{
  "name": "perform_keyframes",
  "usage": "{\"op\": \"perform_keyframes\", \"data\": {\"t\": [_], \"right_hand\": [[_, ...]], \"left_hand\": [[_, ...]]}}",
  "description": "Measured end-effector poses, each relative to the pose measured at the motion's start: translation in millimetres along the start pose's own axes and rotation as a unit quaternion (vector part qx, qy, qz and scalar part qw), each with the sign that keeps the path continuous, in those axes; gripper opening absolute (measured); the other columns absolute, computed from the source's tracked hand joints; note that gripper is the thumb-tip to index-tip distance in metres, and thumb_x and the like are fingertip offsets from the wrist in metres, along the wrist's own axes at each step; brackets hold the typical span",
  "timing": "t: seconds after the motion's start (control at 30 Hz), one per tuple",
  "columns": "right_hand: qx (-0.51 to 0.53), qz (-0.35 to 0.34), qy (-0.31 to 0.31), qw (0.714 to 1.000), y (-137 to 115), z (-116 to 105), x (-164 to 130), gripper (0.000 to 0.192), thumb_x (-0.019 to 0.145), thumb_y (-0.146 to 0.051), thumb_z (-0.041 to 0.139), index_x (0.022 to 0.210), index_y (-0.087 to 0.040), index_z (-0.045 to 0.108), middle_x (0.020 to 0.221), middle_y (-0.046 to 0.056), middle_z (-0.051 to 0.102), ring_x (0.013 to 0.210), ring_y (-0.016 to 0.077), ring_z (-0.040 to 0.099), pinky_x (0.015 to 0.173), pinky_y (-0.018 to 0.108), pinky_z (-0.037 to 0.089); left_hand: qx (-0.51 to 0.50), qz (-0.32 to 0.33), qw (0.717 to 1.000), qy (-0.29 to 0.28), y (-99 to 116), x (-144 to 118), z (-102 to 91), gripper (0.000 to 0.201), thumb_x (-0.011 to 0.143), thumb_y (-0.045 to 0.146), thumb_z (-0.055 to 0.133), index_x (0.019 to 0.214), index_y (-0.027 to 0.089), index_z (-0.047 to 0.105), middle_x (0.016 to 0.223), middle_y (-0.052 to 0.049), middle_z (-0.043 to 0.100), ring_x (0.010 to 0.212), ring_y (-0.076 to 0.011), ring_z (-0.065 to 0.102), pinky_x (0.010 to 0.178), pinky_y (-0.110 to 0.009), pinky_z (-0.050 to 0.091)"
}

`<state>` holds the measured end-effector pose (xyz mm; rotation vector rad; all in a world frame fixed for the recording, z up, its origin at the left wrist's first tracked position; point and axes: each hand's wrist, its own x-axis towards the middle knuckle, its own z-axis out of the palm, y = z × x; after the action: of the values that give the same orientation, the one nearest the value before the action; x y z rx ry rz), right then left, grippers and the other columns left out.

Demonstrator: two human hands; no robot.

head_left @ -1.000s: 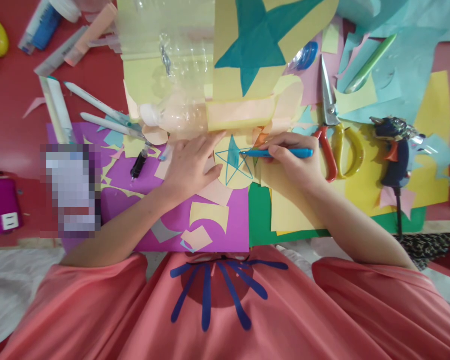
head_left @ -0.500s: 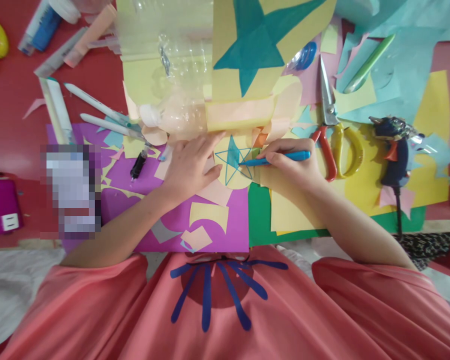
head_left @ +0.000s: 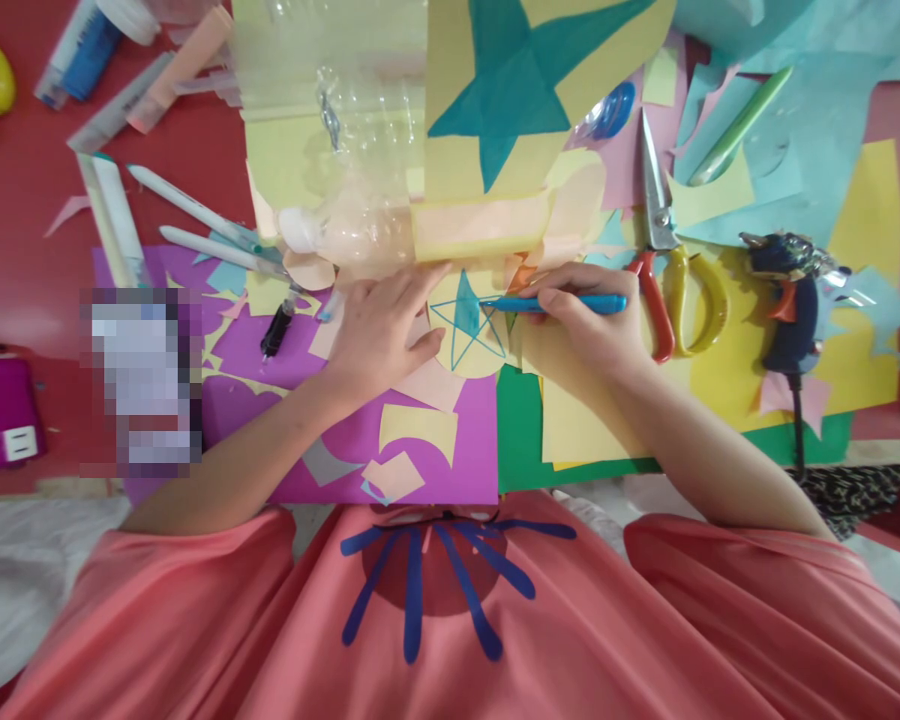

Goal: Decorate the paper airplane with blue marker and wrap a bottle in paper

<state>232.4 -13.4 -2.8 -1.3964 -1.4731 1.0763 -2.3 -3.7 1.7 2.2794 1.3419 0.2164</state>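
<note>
My right hand (head_left: 592, 312) is closed around a blue marker (head_left: 600, 303), whose tip meets a star outline on a small rounded yellow paper piece (head_left: 472, 362). The star's upper point and part of its middle are coloured blue; its other points are outlines. With fingers stretched out, my left hand (head_left: 385, 330) lies flat at the left edge of that paper, its thumb touching it. Just above stands a yellow card (head_left: 450, 170) bearing a large teal star (head_left: 514, 80). A clear plastic bottle (head_left: 360, 235) lies behind my left hand.
Scissors (head_left: 658, 200) with red and yellow handles lie right of my right hand, and a glue gun (head_left: 791, 320) farther right. Purple paper (head_left: 465, 480) covers the front left, with several scraps and a black pen (head_left: 277, 325). A phone (head_left: 142, 380) lies at the left, blurred out.
The marker tip has moved up a little, from the star's middle to its upper right arm. My right hand has shifted slightly with it; my left hand has stayed put.
</note>
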Motion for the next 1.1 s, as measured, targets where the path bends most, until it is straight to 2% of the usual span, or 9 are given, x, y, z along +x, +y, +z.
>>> {"op": "perform_keyframes", "data": {"t": [0.23,0.43,0.77,0.9,1.1], "right_hand": [[0.001,-0.048,-0.012,0.999,0.2,0.5,-0.8,0.017,0.074,-0.017,0.058,0.059,-0.021,0.066,0.062,0.000,0.068,0.059,0.0136,0.063,0.055,0.028,0.050],[-0.009,-0.024,-0.028,0.999,-3.3,-0.7,-0.9,0.018,0.070,-0.018,0.057,0.056,-0.021,0.067,0.058,-0.001,0.067,0.055,0.0129,0.060,0.052,0.026,0.048],[-0.002,-0.032,0.021,0.999,5.1,0.4,-0.2,0.019,0.074,-0.012,0.056,0.065,-0.022,0.070,0.063,-0.001,0.067,0.058,0.0120,0.061,0.052,0.025,0.049],[-0.018,-0.056,0.014,0.998,6.4,-0.1,-0.5,0.017,0.076,-0.015,0.057,0.066,-0.022,0.070,0.063,-0.001,0.067,0.061,0.0130,0.062,0.055,0.027,0.050],[-0.022,-0.034,-0.008,0.999,0.5,-0.4,-1.2,0.020,0.073,-0.015,0.055,0.058,-0.022,0.066,0.062,0.000,0.067,0.060,0.0146,0.062,0.055,0.029,0.051]], "left_hand": [[0.001,0.002,1.000,0.003,-0.3,0.7,1.7,0.055,0.090,0.023,0.052,0.143,0.024,0.041,0.107,-0.006,0.065,0.103,-0.0247,0.062,0.094,-0.039,0.037],[0.006,0.004,1.000,0.004,0.0,1.3,1.3,0.054,0.090,0.023,0.052,0.143,0.021,0.042,0.110,-0.007,0.065,0.107,-0.0250,0.062,0.094,-0.038,0.036],[0.006,0.006,1.000,0.005,-0.1,0.8,1.3,0.055,0.090,0.023,0.052,0.143,0.022,0.041,0.111,-0.007,0.065,0.104,-0.0250,0.062,0.094,-0.039,0.037],[0.006,0.005,1.000,0.003,-0.2,0.7,1.4,0.055,0.090,0.024,0.051,0.144,0.022,0.041,0.111,-0.007,0.065,0.104,-0.0248,0.062,0.095,-0.039,0.037],[0.006,0.006,1.000,0.004,-0.9,0.4,1.9,0.054,0.090,0.025,0.051,0.143,0.020,0.042,0.114,-0.008,0.065,0.108,-0.0253,0.062,0.096,-0.039,0.037]]}}
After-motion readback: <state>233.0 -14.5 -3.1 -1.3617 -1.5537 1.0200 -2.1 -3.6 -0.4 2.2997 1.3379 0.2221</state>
